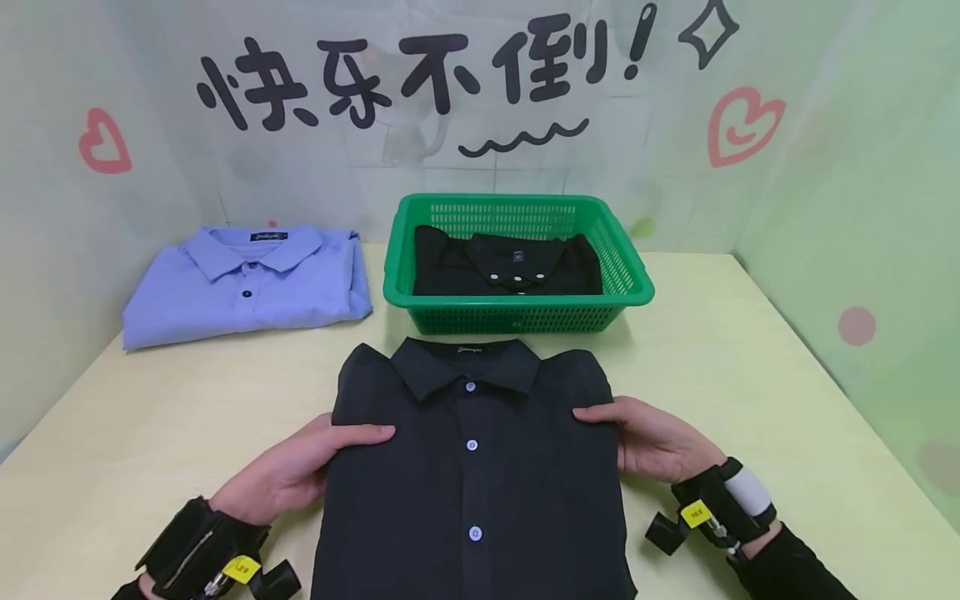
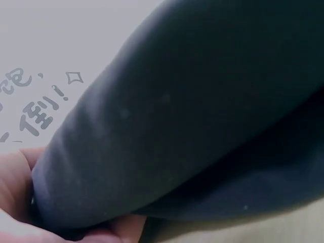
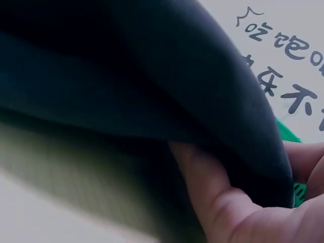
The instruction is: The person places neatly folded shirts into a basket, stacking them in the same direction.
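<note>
From the head camera, we are looking at a folded black button-front cotton shirt (image 1: 472, 467) lying on the pale yellow worktop (image 1: 750, 375), just in front of the green slotted plastic basket (image 1: 517, 287). Folding appears finished, by our reading: the sleeves are tucked under and the front is lying flat and buttoned. What seems left is moving it toward the basket, where another folded black shirt (image 1: 506, 262) is already sitting. The shirt's long axis is running toward and away from the basket, collar pointing at the basket. Our left hand (image 1: 300, 467) is pinching the shirt's left edge, thumb on top; our right hand (image 1: 652, 437) is pinching the right edge likewise. A folded light blue shirt (image 1: 247, 283) is lying left of the basket.

From the left wrist, we are seeing fingers (image 2: 15, 182) curling under the dark fold.

From the right wrist, our thumb (image 3: 217, 202) is pressing against the underside of the cloth.
</note>
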Motion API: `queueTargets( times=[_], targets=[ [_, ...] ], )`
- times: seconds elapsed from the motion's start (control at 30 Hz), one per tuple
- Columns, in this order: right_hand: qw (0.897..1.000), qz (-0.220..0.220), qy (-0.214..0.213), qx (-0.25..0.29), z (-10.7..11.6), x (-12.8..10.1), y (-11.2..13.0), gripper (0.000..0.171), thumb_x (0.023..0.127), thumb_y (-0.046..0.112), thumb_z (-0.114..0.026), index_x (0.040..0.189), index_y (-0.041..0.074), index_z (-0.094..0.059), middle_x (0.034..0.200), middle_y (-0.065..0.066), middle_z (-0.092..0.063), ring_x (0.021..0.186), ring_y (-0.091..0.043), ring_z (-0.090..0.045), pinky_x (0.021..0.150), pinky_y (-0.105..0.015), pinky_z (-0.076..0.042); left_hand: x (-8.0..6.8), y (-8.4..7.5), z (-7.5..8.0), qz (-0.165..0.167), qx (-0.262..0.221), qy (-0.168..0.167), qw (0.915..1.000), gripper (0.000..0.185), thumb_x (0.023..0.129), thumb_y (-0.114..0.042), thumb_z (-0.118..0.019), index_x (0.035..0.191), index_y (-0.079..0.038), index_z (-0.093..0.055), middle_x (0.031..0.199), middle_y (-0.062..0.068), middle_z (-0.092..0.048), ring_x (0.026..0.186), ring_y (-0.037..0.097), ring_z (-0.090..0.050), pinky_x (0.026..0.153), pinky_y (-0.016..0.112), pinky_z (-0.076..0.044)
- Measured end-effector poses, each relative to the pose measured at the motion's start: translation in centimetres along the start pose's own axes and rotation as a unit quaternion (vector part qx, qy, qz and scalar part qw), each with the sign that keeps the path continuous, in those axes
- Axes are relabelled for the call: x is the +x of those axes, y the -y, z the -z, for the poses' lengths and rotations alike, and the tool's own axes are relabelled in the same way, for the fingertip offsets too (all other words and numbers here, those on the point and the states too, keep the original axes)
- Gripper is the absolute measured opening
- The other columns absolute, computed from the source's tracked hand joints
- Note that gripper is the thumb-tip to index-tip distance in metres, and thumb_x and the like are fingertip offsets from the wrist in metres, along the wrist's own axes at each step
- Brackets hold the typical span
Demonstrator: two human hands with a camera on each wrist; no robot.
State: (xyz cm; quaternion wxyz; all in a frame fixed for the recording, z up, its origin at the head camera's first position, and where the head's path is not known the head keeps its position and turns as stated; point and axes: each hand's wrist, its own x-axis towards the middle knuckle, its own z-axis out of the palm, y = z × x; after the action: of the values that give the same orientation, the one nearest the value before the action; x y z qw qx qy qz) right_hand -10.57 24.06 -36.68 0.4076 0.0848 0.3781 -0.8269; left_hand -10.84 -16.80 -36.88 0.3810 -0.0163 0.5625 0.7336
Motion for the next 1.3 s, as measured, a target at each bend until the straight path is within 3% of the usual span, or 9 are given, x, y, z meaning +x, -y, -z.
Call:
queueTargets(
  times=[0.17, 0.27, 0.4, 0.57, 0.77, 1.03, 1.3],
  targets=[
    [1.0, 0.021, -0.005, -0.014, -0.3, -0.5, 0.2, 0.038, 0.105, 0.0, -0.039, 0.14, -0.005, -0.026, 0.126, -0.016, -0.057, 0.113, -0.026, -0.06, 0.103, -0.044, -0.039, -0.2, 0.0, -0.4, 0.001, 0.004, -0.032, 0.9995, 0.056, 0.095, -0.026, -0.068, 0.138, 0.001, -0.044, 0.125, 0.013, -0.062, 0.11, 0.027, -0.062, 0.095, 0.042, -0.049],
    [0.997, 0.046, -0.041, -0.044, -0.8, -0.8, 0.1, 0.043, 0.103, -0.001, -0.045, 0.14, -0.005, -0.025, 0.126, -0.016, -0.057, 0.111, -0.025, -0.061, 0.102, -0.043, -0.042, -0.2, 0.0, -0.7, -0.002, 0.002, -0.058, 0.9983, 0.064, 0.094, -0.034, -0.067, 0.142, -0.001, -0.04, 0.126, 0.012, -0.062, 0.11, 0.026, -0.061, 0.095, 0.041, -0.049],
    [0.986, 0.086, -0.091, -0.113, -1.9, -1.3, -0.4, 0.052, 0.099, 0.002, -0.056, 0.142, -0.006, -0.028, 0.13, -0.016, -0.055, 0.113, -0.026, -0.059, 0.102, -0.041, -0.044, -0.4, 0.1, -1.0, -0.01, 0.006, -0.085, 0.9963, 0.069, 0.094, -0.04, -0.066, 0.144, -0.004, -0.035, 0.126, 0.012, -0.061, 0.11, 0.026, -0.061, 0.094, 0.041, -0.049],
    [0.965, 0.128, -0.107, -0.203, -3.2, -2.4, -0.3, 0.05, 0.097, 0.009, -0.062, 0.137, -0.006, -0.037, 0.131, -0.016, -0.054, 0.117, -0.029, -0.056, 0.1, -0.042, -0.044, -1.1, 0.0, -1.0, -0.037, 0.012, -0.062, 0.9973, 0.057, 0.095, -0.027, -0.067, 0.14, -0.004, -0.041, 0.127, 0.014, -0.061, 0.112, 0.03, -0.061, 0.095, 0.043, -0.048],
    [0.948, 0.162, -0.126, -0.244, -4.6, -3.5, 0.4, 0.049, 0.096, 0.013, -0.064, 0.134, -0.003, -0.038, 0.131, -0.018, -0.053, 0.118, -0.031, -0.056, 0.098, -0.042, -0.045, -1.9, -0.9, -1.0, -0.084, 0.037, -0.024, 0.9956, 0.034, 0.095, -0.013, -0.066, 0.128, -0.005, -0.058, 0.122, 0.014, -0.065, 0.111, 0.032, -0.061, 0.095, 0.045, -0.048],
    [0.915, 0.215, -0.135, -0.313, -5.8, -5.0, 2.2, 0.042, 0.099, 0.015, -0.062, 0.131, -0.003, -0.041, 0.129, -0.017, -0.055, 0.116, -0.029, -0.057, 0.097, -0.039, -0.046, -2.4, -3.1, -1.9, -0.136, 0.072, -0.038, 0.9874, 0.04, 0.093, -0.008, -0.067, 0.13, -0.007, -0.054, 0.126, 0.014, -0.061, 0.113, 0.034, -0.059, 0.098, 0.044, -0.046],
    [0.901, 0.263, -0.108, -0.328, -6.8, -4.9, 5.0, 0.034, 0.099, 0.011, -0.06, 0.127, -0.002, -0.046, 0.121, -0.015, -0.061, 0.108, -0.027, -0.062, 0.092, -0.036, -0.05, -1.7, -6.0, -2.4, -0.191, 0.091, -0.034, 0.9767, 0.038, 0.092, -0.005, -0.068, 0.129, -0.007, -0.059, 0.124, 0.012, -0.063, 0.11, 0.031, -0.062, 0.095, 0.043, -0.048]
  ],
)
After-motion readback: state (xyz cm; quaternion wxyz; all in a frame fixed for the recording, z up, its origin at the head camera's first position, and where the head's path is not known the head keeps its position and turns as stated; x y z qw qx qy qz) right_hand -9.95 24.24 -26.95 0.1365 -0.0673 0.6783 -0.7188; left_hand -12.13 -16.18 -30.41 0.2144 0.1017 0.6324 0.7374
